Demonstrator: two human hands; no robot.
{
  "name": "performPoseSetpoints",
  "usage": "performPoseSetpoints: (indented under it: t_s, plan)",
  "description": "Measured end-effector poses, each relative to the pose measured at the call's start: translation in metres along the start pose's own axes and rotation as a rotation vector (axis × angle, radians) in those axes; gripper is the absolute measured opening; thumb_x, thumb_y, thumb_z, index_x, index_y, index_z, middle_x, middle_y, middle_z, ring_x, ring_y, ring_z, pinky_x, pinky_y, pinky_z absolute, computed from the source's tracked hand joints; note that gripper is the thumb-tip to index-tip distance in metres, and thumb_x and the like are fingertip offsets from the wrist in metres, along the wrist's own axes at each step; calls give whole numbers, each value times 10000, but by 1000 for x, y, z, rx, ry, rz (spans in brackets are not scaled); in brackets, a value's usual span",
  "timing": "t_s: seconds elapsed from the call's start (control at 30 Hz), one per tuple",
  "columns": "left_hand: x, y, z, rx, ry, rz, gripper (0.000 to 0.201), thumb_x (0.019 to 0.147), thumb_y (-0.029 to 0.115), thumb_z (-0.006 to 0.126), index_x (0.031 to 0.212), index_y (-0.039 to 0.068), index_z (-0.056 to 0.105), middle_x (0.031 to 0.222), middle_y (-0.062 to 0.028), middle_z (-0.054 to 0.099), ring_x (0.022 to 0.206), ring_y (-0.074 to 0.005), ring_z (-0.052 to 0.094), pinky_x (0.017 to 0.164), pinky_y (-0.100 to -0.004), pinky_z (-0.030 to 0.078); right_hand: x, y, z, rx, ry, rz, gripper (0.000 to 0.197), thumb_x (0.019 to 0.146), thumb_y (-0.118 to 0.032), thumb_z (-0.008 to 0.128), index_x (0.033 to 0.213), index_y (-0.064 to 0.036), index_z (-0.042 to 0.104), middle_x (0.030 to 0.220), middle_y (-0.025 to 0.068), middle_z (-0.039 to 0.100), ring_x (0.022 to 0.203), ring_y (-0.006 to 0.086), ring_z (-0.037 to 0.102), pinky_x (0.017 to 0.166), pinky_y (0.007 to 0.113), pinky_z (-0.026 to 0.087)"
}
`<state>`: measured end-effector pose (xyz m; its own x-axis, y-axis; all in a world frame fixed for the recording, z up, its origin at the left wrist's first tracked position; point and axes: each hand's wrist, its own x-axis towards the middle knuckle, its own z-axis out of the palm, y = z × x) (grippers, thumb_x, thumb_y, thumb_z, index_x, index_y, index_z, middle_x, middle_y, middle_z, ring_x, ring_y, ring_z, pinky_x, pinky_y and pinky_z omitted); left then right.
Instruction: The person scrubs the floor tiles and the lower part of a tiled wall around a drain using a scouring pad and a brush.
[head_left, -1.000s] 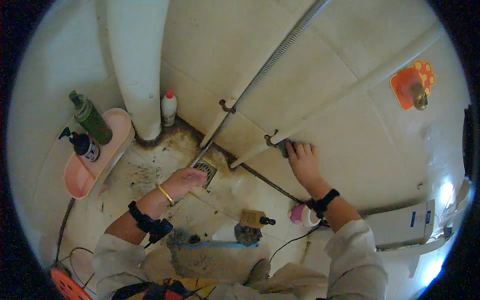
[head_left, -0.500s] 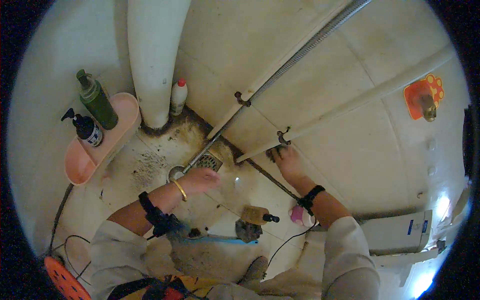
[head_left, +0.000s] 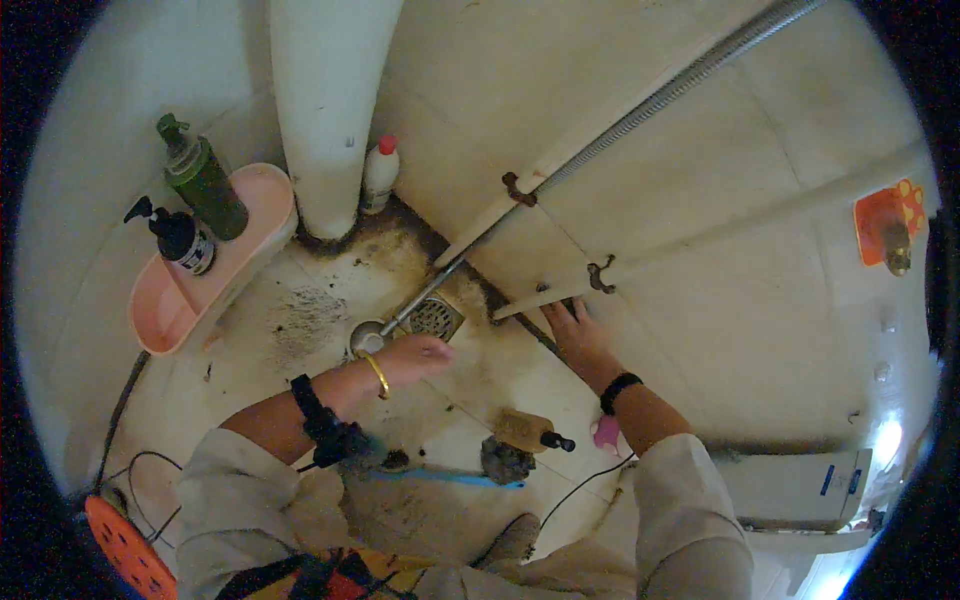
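Observation:
My left hand (head_left: 418,355) hovers over the dirty tiled floor beside the square metal floor drain (head_left: 433,317), fingers loosely closed; nothing shows in it. A gold bangle and a dark wrist strap sit on that forearm. My right hand (head_left: 572,330) lies flat with spread fingers against the wall, right by the lower end of a white pipe (head_left: 560,298). A ribbed metal shower hose (head_left: 640,115) runs down the wall to a round shower head (head_left: 366,338) lying on the floor next to the drain.
A pink corner shelf (head_left: 255,235) carries a green bottle (head_left: 201,179) and a black pump bottle (head_left: 180,237). A white bottle with a red cap (head_left: 379,172) stands by the thick white pipe (head_left: 328,110). A brown brush (head_left: 523,431) and blue-handled brush (head_left: 450,476) lie near my knees.
The view has shifted toward the floor corner. My left hand moved from on top of the drain to its right side. My right hand slid down from the pipe clamp onto the wall.

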<state>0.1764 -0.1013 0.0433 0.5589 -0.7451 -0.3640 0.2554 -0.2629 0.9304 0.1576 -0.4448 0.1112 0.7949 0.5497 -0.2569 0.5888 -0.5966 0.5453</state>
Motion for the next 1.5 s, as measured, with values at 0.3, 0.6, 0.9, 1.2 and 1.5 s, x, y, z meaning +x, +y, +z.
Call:
performPoseSetpoints:
  t_s: [0.3, 0.6, 0.9, 1.2, 1.5]
  plan:
    - [41, -12, -19, -184, 17, 66, 290, 822, 296, 611, 994, 64, 630, 819, -31, 643, 741, -119, 604, 650, -274, 483, 2, -13, 12, -135, -67, -151, 593, 826, -152, 480, 1392, -72, 320, 1383, 122, 370, 1281, 293, 327, 1061, 488, 264]
    - [121, -48, 2, -286, 43, 127, 325, 829, 392, 567, 918, 91, 651, 749, -40, 634, 644, -148, 586, 546, -301, 457, 2, -43, 177, 520, -158, 183, 561, 851, -197, 460, 1378, -37, 354, 1454, 103, 302, 1340, 267, 257, 1090, 437, 202]
    - [122, -1, 16, -187, 134, -5, 296, 831, 316, 583, 929, 50, 667, 770, -96, 663, 636, -186, 613, 576, -342, 488, 13, -48, 136, 555, -154, 102, 496, 844, -143, 436, 1319, 1, 424, 1454, 104, 301, 1340, 259, 259, 1097, 396, 190]
    - [125, -60, -3, 124, 181, -80, 170, 808, 207, 588, 805, 46, 642, 710, -99, 624, 625, -213, 595, 600, -359, 481, -7, -45, 68, -312, -238, -207, 508, 857, -160, 423, 1337, 2, 388, 1429, 124, 328, 1337, 261, 268, 1102, 416, 200]
    - [125, -114, 12, 912, 349, 713, 230, 825, 284, 532, 858, 63, 585, 894, -108, 618, 777, -230, 609, 684, -378, 493, 54, -69, 99, -302, -112, -116, 550, 860, -170, 413, 1385, -31, 324, 1425, 110, 349, 1339, 242, 270, 1105, 389, 196]
